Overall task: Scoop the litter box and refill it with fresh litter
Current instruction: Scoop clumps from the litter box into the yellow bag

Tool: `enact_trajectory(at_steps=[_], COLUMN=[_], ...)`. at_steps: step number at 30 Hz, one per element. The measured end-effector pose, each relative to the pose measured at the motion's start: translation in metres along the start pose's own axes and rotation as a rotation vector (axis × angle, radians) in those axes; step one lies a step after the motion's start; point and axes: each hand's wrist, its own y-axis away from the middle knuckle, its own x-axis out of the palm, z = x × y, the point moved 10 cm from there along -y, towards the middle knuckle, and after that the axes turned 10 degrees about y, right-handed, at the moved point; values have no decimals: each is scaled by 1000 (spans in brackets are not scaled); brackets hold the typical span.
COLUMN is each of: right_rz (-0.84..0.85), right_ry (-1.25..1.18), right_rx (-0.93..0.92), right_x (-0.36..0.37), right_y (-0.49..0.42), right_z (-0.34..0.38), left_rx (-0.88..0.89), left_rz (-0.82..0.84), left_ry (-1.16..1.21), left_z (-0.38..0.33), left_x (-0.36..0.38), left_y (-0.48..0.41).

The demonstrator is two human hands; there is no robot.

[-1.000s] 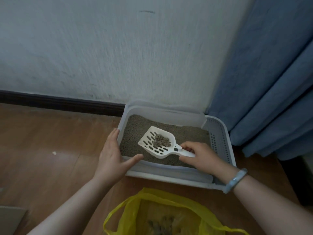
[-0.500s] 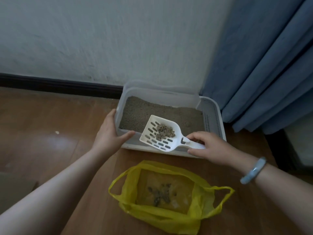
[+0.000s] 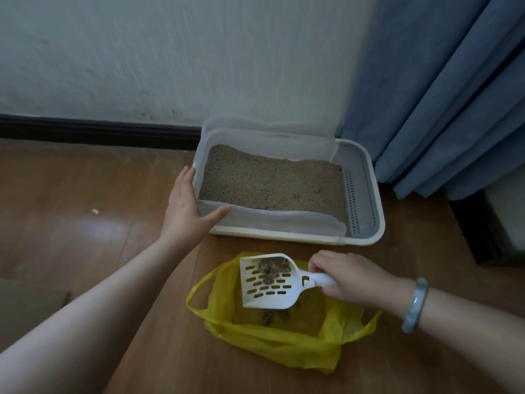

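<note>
bag: yellow plastic bag [image 3: 284,345] is nearest to me, on the wood floor [image 3: 85,251], mouth open, a few dark clumps in its bottom.
scoop: white slotted scoop [image 3: 267,282] is over the bag's mouth, handle to the right. I can't tell if it touches the bag.
load: a grey-brown pile of clumps [image 3: 272,267] lies along the scoop's far edge.
right hand: right hand [image 3: 349,280] has its fingers curled tight round the scoop handle.
wrist: pale blue bangle [image 3: 414,304] on the right wrist.
left hand: left hand [image 3: 187,211] lies flat with fingers straight along the box's left wall, thumb spread over the near-left corner. It grips nothing.
box: white litter box [image 3: 284,236] sits on the floor just past the bag, far side against the wall [image 3: 170,52], with a slotted grey step at the right end.
litter: beige litter [image 3: 272,183] fills the main compartment.
scrap: small white scrap [image 3: 95,211] on the floor, left of the hand.
skirting: dark skirting [image 3: 99,130] along the wall's foot.
curtain: blue curtain [image 3: 440,95] hangs far right.
</note>
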Motion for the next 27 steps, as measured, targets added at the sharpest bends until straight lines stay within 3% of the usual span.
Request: enact_trajectory(at_steps=[4,10,13,27], right_rz=[-62,-602,-757,-811], right_ry=[169,510,555,501], right_rx=[5,-196,-233,-279], right_x=[12,1,0,-4], right_y=[-2,15,25,38], right_z=[2,32,32,30], left_rx=[4,12,19,-3], left_rz=[-19,-34,-34,-18], left_ry=[10,-4,-9,-14], left_z=[1,1,0,-2], left_x=[-1,-2,-1,-2], left_y=[1,-1,-1,-3])
